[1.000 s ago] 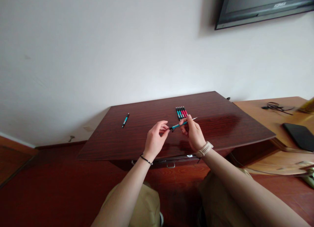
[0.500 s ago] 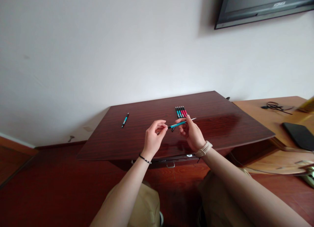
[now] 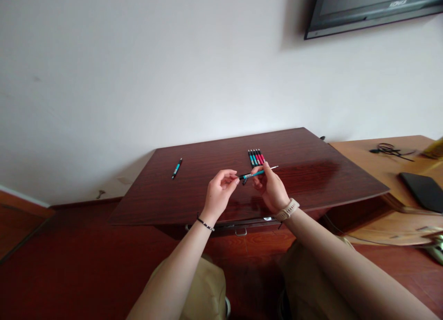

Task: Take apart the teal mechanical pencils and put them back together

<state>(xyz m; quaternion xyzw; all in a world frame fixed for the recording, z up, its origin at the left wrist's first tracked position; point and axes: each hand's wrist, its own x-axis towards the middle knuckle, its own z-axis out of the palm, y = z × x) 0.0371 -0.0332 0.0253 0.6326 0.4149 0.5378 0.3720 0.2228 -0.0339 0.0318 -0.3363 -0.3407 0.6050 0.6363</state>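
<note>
Right hand (image 3: 271, 188) pinches a teal pen (image 3: 254, 174) by its barrel, held just above the near middle of the dark wood table (image 3: 207, 191); left hand (image 3: 218, 193) fingertips are closed on its dark left end. Pen is slim, teal body, black tip section, thin pale rod sticking out right. Just behind: a row of teal and red pens (image 3: 256, 157); a lone teal pen (image 3: 176, 168) lies well left.

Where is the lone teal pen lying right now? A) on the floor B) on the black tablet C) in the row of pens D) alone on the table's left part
D: the lone teal pen lies alone on the dark wooden table, left of the row of pens.
</note>
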